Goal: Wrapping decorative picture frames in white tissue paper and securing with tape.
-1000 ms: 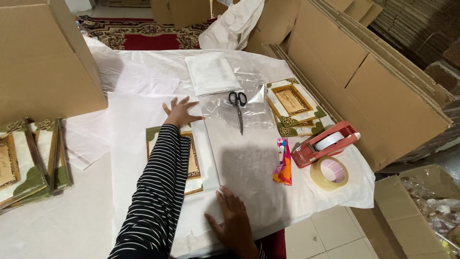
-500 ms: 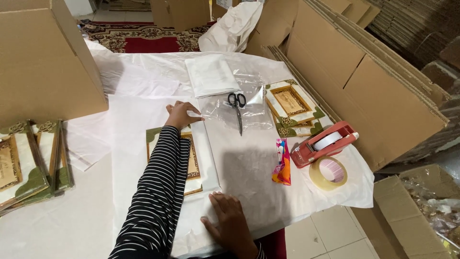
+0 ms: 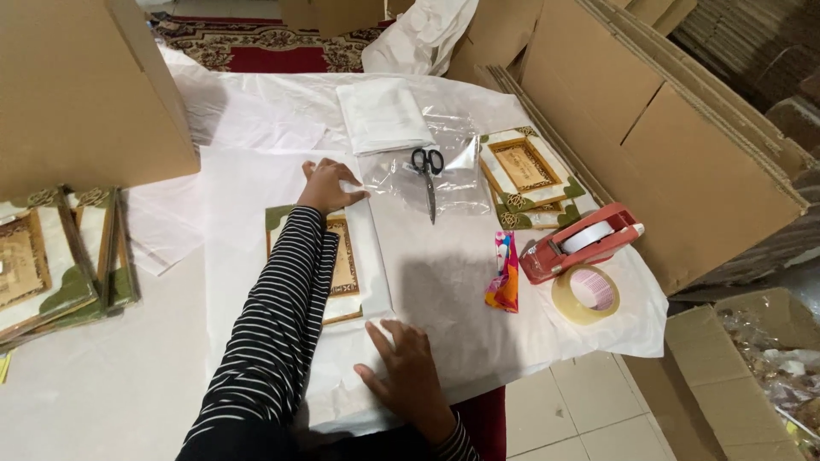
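Hands pinning white wrapping paper (image 3: 444, 290) over framed picture (image 3: 342, 265) mid-table: left hand (image 3: 329, 183) fingers spread flat at far fold, right hand (image 3: 406, 367) splayed at near edge. Scissors (image 3: 427, 175), tape dispenser (image 3: 581, 243) parked toward right edge.

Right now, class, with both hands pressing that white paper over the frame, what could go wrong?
1. The left hand and right hand pin only two ends of the white paper; its fold over the frame may spring open.
2. The scissors lie loose on a clear plastic bag and could slide.
3. The tape roll sits near the table edge and might drop.
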